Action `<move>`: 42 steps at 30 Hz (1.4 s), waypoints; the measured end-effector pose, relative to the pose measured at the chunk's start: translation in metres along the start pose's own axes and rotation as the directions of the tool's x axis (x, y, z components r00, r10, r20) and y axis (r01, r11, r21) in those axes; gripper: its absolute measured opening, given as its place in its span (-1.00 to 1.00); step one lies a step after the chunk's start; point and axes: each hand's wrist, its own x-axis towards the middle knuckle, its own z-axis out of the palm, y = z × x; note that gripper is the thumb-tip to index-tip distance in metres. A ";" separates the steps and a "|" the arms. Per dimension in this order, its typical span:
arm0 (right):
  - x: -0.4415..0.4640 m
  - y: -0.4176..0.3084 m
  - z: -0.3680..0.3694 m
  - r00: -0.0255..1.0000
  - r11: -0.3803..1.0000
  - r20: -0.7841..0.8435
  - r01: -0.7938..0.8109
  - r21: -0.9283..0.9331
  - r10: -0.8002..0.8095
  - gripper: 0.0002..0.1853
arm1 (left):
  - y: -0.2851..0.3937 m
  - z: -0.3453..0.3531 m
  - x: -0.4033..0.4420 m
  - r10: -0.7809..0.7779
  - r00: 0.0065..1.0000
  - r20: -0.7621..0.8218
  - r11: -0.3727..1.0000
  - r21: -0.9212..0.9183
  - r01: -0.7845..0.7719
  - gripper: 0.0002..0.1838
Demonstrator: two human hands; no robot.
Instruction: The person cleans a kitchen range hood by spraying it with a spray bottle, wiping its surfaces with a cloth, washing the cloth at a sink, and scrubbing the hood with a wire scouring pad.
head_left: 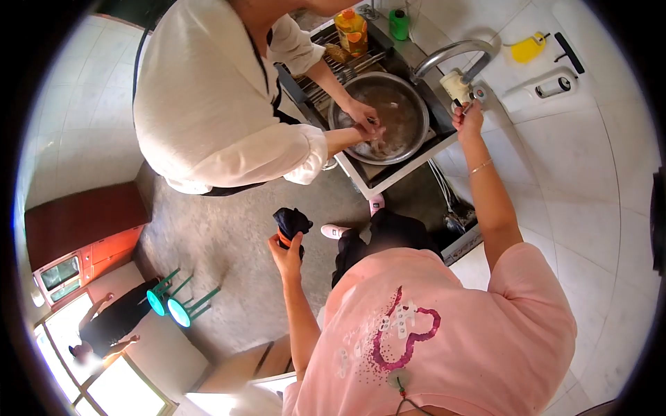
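Observation:
My left hand is closed around a crumpled black bundle with an orange part, held out over the floor. Its exact kind is not clear. Up at the wall, my right hand pinches the small dark tap handle beside the cream-coloured tap body. The curved metal spout reaches over the sink. Below it stands a round metal basin of cloudy water. Another person's hands are in the basin, working on something I cannot make out.
The co-worker in a cream top leans in from the left. An orange bottle and a green bottle stand behind the sink. A yellow item hangs on the wall. Farther off are turquoise stools and another person.

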 end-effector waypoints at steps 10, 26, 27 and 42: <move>-0.073 0.126 -0.071 0.786 0.771 0.352 -0.231 -0.594 0.508 -0.74 | 0.056 -0.070 -0.040 -0.055 0.956 0.289 0.652 -0.714 0.254 -0.56; -0.469 0.280 0.202 -0.151 0.632 0.671 0.532 -0.564 0.726 -0.48 | -0.057 -0.252 -0.014 0.088 0.945 -0.315 0.780 -0.568 -0.262 -0.64; -0.490 0.297 0.210 -0.215 0.687 0.683 0.467 -0.556 0.698 -0.41 | -0.066 -0.270 -0.013 0.266 0.867 -0.422 0.870 -0.283 -0.405 -0.64; -0.782 0.469 0.301 -0.880 0.928 0.441 0.297 0.226 0.174 -0.81 | -0.131 -0.496 -0.098 0.405 0.378 -0.833 0.914 0.349 -0.209 -0.82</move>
